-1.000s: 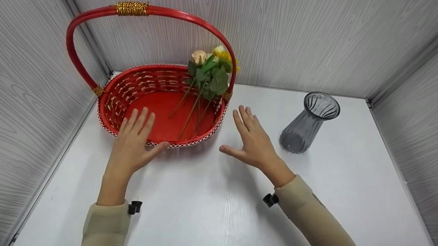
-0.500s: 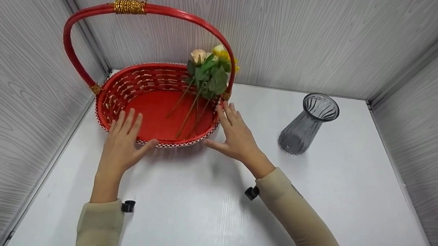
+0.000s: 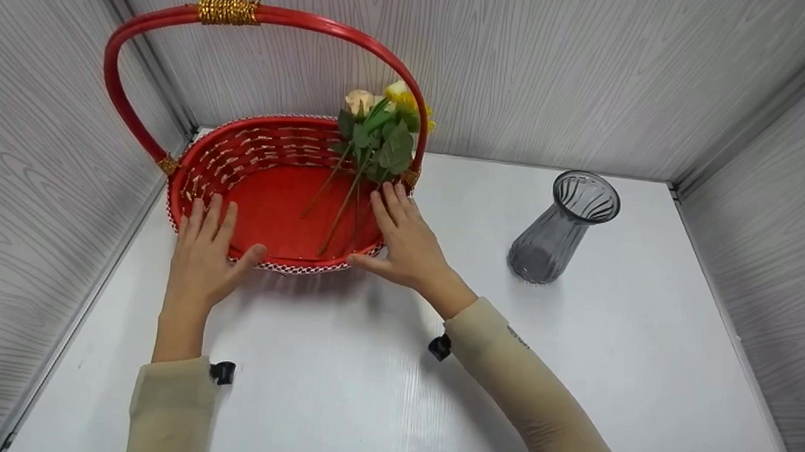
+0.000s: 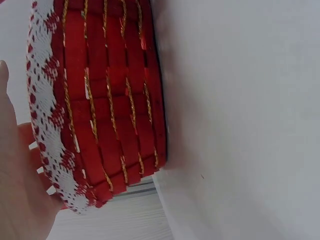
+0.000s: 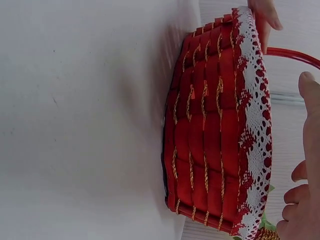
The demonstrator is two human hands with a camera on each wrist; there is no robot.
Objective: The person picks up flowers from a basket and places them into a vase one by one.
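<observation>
A red woven basket (image 3: 278, 203) with a tall arched handle and white-and-red lace trim stands at the back left. My left hand (image 3: 200, 261) is at its front-left rim, fingers straight and spread, thumb apart. At the front-right rim is my right hand (image 3: 408, 243), its fingers extended over the edge below the flower leaves. Artificial flowers (image 3: 379, 130), cream and yellow with green stems, lean inside the basket's right end. In the left wrist view, my left hand's fingers lie beyond the lace rim (image 4: 47, 110). Firm contact cannot be told for either hand.
A grey ribbed glass vase (image 3: 560, 229) stands upright to the right, apart from the basket. Wood-grain panels (image 3: 552, 76) enclose the white table (image 3: 341, 386) at the back and both sides. The basket handle (image 3: 309, 19) arches high above the basket.
Both hands have moved left, the right one farther, from beside the basket to its front-right rim. The whole scene has shifted slightly left in view. Flowers and vase keep their places on the table.
</observation>
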